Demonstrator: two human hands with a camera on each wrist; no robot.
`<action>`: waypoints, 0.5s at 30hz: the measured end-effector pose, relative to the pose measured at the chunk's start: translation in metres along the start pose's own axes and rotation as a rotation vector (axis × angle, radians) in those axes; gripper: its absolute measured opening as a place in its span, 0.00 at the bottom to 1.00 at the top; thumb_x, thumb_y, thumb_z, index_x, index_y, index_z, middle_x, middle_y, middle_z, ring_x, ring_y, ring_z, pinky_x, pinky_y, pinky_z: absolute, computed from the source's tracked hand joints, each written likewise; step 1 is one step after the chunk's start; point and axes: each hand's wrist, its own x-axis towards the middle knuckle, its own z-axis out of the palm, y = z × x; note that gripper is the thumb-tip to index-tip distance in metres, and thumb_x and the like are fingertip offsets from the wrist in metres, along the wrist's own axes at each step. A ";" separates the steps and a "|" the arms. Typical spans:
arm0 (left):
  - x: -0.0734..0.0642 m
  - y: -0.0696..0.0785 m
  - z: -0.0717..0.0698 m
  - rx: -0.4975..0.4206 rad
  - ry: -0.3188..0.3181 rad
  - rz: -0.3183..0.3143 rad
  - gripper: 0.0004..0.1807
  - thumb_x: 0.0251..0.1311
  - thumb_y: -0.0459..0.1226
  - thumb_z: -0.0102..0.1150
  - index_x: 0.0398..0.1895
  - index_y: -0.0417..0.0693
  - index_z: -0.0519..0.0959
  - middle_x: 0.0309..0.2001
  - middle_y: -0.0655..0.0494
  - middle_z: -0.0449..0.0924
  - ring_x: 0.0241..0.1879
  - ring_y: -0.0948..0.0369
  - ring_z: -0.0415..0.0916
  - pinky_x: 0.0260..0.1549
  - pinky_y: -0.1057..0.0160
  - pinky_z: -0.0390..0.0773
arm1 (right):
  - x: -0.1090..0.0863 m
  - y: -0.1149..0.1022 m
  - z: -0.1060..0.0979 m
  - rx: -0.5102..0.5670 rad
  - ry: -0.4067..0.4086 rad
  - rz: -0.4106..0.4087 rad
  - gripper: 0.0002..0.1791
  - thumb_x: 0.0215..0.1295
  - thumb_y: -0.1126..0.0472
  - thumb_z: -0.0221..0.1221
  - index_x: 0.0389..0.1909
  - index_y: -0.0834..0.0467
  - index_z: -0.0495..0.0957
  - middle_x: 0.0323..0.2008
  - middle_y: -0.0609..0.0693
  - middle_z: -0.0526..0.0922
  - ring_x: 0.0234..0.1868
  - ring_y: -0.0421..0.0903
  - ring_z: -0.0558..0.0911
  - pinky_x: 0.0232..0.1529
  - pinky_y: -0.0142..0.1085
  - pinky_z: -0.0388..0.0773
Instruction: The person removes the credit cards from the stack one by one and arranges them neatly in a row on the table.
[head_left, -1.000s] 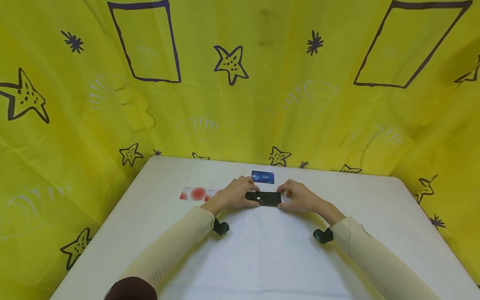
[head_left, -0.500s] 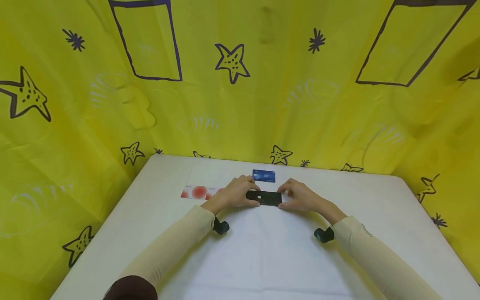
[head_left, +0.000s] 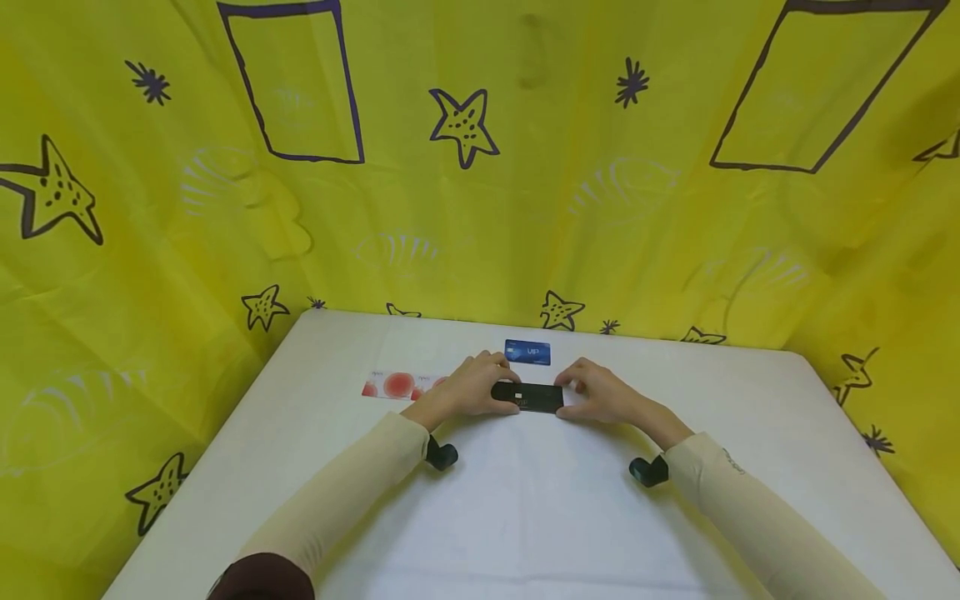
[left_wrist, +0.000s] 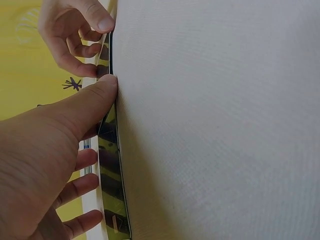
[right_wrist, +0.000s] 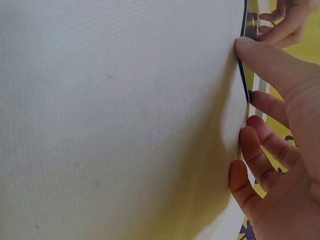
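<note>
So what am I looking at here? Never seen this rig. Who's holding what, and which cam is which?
No robot: just a person's left hand and right hand. The wide picture is from a head camera looking forward and down; the two close-ups come from cameras on the left and right wrists.

On the white table, both hands pinch at a black VIP card; whether another dark card sits under the left hand is hard to tell. A blue VIP card lies beyond it, and red-and-white cards lie to the left, partly hidden.
</note>
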 end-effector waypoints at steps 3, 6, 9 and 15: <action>0.000 0.000 0.000 -0.001 -0.002 -0.003 0.28 0.61 0.56 0.70 0.61 0.55 0.84 0.56 0.55 0.77 0.55 0.57 0.69 0.54 0.57 0.72 | 0.000 0.000 0.000 0.007 -0.001 0.000 0.24 0.59 0.53 0.74 0.54 0.58 0.83 0.50 0.54 0.78 0.47 0.51 0.76 0.49 0.45 0.75; 0.000 0.000 0.001 -0.002 -0.004 -0.006 0.28 0.61 0.56 0.70 0.61 0.56 0.84 0.56 0.55 0.77 0.55 0.57 0.68 0.55 0.57 0.71 | 0.000 0.000 0.001 0.004 -0.004 0.005 0.24 0.60 0.52 0.74 0.54 0.57 0.83 0.50 0.54 0.77 0.48 0.51 0.76 0.50 0.45 0.76; 0.001 0.000 0.001 -0.004 -0.003 -0.007 0.28 0.61 0.56 0.70 0.61 0.56 0.84 0.56 0.55 0.77 0.55 0.57 0.68 0.55 0.57 0.71 | -0.001 0.000 0.000 0.004 -0.002 0.000 0.24 0.59 0.52 0.74 0.54 0.57 0.83 0.50 0.54 0.77 0.47 0.51 0.76 0.50 0.46 0.76; 0.001 -0.001 0.002 -0.001 -0.002 -0.001 0.28 0.61 0.56 0.70 0.61 0.55 0.84 0.56 0.55 0.77 0.55 0.57 0.69 0.55 0.57 0.71 | 0.000 0.001 0.001 0.015 0.001 0.002 0.23 0.59 0.53 0.74 0.54 0.57 0.83 0.50 0.54 0.78 0.46 0.50 0.76 0.51 0.46 0.76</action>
